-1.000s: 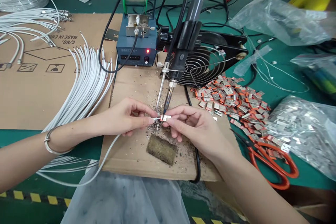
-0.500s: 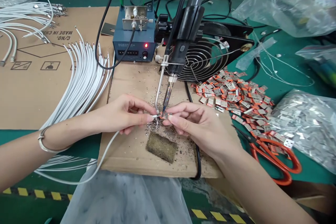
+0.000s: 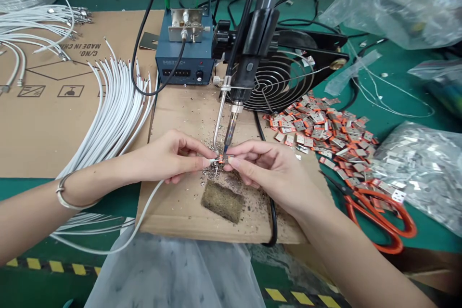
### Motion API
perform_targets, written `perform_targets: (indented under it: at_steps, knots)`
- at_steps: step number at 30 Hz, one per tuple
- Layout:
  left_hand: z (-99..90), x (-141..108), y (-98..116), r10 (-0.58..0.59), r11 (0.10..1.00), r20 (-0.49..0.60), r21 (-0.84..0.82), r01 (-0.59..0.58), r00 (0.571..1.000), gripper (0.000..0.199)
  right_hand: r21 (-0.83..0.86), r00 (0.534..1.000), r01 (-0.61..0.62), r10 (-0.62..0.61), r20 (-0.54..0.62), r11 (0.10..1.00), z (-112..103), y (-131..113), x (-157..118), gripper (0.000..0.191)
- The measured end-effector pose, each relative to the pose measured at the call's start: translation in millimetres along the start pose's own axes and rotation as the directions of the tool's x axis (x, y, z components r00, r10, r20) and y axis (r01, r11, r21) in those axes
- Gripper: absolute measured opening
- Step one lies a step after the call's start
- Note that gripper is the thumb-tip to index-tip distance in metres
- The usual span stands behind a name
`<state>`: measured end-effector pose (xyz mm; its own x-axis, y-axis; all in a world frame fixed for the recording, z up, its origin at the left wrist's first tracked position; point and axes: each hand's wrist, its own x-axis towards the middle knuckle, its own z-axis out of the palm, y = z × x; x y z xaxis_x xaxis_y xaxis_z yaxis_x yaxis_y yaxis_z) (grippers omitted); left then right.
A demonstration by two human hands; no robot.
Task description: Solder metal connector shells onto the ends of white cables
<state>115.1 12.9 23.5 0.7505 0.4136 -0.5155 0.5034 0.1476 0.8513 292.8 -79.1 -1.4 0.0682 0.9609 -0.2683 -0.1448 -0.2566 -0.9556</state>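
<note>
My left hand (image 3: 176,156) pinches the end of a white cable (image 3: 147,206), which loops down below the wrist. Facing it, my right hand (image 3: 265,168) holds a small metal connector (image 3: 227,158) with an orange part between thumb and fingers. Cable end and connector meet under the tip of the soldering iron (image 3: 230,130); whether the tip touches them is too small to tell. A thin metal feed tube (image 3: 219,122) ends just beside the tip. Below the hands lies a brown sponge (image 3: 223,201).
A blue solder feeder (image 3: 185,60) and a black fan (image 3: 281,79) stand behind. White cables (image 3: 115,106) lie left. On the right are piled connectors (image 3: 325,130), orange-handled scissors (image 3: 382,219) and a plastic bag of metal parts (image 3: 422,168).
The red light on the blue feeder has gone out. Both hands keep their grips almost unmoved, and the orange part of the connector shows more clearly between them.
</note>
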Motion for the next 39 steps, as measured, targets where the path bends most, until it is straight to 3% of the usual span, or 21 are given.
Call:
perform_targets:
  at_steps: [15,21,29,39]
  knots:
    - [1.3,-1.4,4.5,-0.018,0.998,-0.007,-0.067,0.018,1.0,0.017,0.028,0.998,-0.019,0.018,0.053,0.999,-4.6,0.3,-0.2,0.013]
    - [2.1,0.2,1.9,-0.043,0.998,-0.024,-0.048,0.042,0.999,0.018,-0.04,1.0,-0.008,0.008,0.013,0.999,-1.3,-1.3,-0.2,0.012]
    - [3.5,-0.5,3.7,-0.056,0.998,-0.03,-0.009,0.056,0.998,0.019,-0.005,0.999,-0.011,0.011,0.038,1.0,-2.7,-1.0,-0.3,0.012]
    - [3.9,-1.9,2.4,-0.026,0.998,-0.03,-0.052,0.025,0.999,0.017,0.02,0.996,-0.043,0.041,0.082,0.999,-6.1,0.8,0.8,0.016]
